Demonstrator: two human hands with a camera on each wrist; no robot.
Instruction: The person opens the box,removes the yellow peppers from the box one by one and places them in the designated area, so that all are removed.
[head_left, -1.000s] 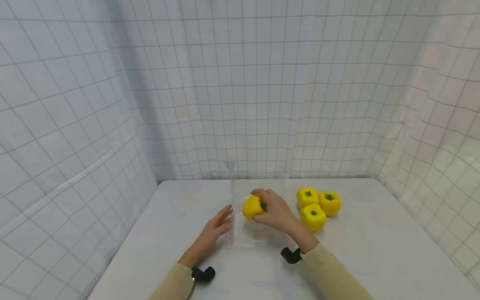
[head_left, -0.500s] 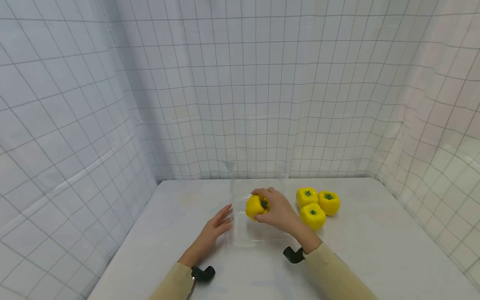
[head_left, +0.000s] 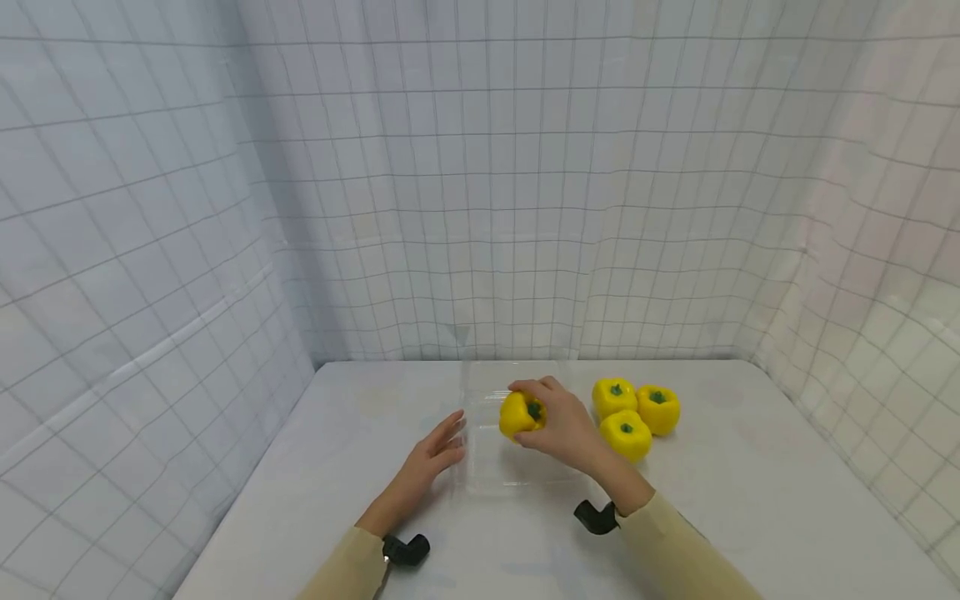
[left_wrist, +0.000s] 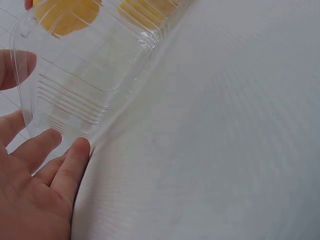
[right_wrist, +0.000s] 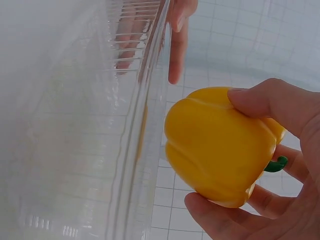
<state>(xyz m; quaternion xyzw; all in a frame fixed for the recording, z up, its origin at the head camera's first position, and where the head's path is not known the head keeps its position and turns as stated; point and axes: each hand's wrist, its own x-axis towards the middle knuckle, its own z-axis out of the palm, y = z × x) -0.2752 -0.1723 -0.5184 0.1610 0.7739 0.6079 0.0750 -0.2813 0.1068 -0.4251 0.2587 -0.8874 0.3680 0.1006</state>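
A yellow bell pepper (head_left: 517, 415) with a green stem is gripped by my right hand (head_left: 566, 427), thumb on one side and fingers on the other. In the right wrist view the pepper (right_wrist: 220, 145) is above the rim of a clear plastic container (right_wrist: 127, 165). My left hand (head_left: 423, 468) is at the container's left side in the head view. Its fingers are nearly straight, and in the left wrist view the fingertips of my left hand (left_wrist: 37, 190) touch the ridged wall of the container (left_wrist: 75, 95).
Three more yellow bell peppers stand close together right of the container: a back left pepper (head_left: 614, 397), a back right pepper (head_left: 658, 409) and a front pepper (head_left: 626, 435). White grid-patterned curtains (head_left: 480, 208) enclose the white table (head_left: 337, 450) at the back and sides.
My right hand has moved slightly to the right with the pepper in its grip. The left hand and the three other peppers have stayed where they were.
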